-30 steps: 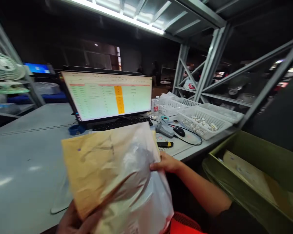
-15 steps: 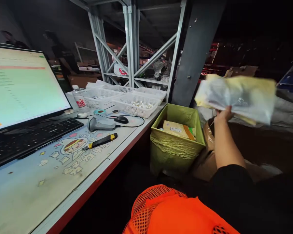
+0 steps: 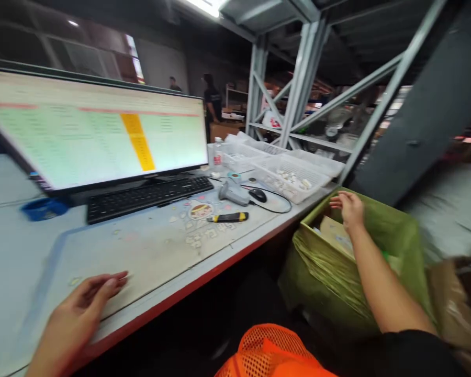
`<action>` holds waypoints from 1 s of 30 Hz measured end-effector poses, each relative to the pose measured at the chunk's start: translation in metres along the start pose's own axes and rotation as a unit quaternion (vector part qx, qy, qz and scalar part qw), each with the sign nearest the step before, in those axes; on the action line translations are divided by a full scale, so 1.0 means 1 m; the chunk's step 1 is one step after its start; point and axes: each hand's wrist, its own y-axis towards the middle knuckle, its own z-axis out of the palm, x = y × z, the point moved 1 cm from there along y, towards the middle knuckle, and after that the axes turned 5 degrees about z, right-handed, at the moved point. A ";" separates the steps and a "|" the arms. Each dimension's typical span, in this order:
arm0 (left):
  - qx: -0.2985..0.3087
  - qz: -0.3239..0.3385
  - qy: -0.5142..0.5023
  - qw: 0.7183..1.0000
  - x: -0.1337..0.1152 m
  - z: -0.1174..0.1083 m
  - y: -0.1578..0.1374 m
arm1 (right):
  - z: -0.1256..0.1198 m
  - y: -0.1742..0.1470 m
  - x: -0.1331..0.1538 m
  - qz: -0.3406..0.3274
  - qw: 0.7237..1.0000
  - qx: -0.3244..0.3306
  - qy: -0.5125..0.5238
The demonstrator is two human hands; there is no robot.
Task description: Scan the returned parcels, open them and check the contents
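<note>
My right hand (image 3: pixel 348 210) is over the yellow-green lined bin (image 3: pixel 410 230), empty, with its fingers apart. Below it in the bin lie parcels (image 3: pixel 335 233), partly hidden by my forearm. At the lower left, my left hand (image 3: pixel 84 309) hovers at the front of the desk mat (image 3: pixel 149 256), fingers loosely bent and nothing visible in them. Farther along the mat lies a black and yellow utility knife (image 3: pixel 230 217). Beyond it are a grey barcode scanner (image 3: pixel 233 193) and a black mouse (image 3: pixel 258 195).
A monitor (image 3: pixel 102 136) and keyboard (image 3: pixel 149 196) stand at the back of the desk. White plastic baskets (image 3: pixel 294 175) hold small items beside a bottle (image 3: pixel 217 152). Metal shelving (image 3: pixel 298 89) rises behind. A cardboard box (image 3: pixel 451 298) is right of the bin. People (image 3: pixel 212 99) stand far back.
My right hand has let go of the plastic mailers it held and moved over the bin. The view has turned left, and my left hand has come into sight.
</note>
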 end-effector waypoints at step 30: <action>-0.086 -0.022 -0.223 0.971 0.017 0.009 -0.015 | 0.320 0.008 -0.114 -0.313 0.843 0.321 -0.299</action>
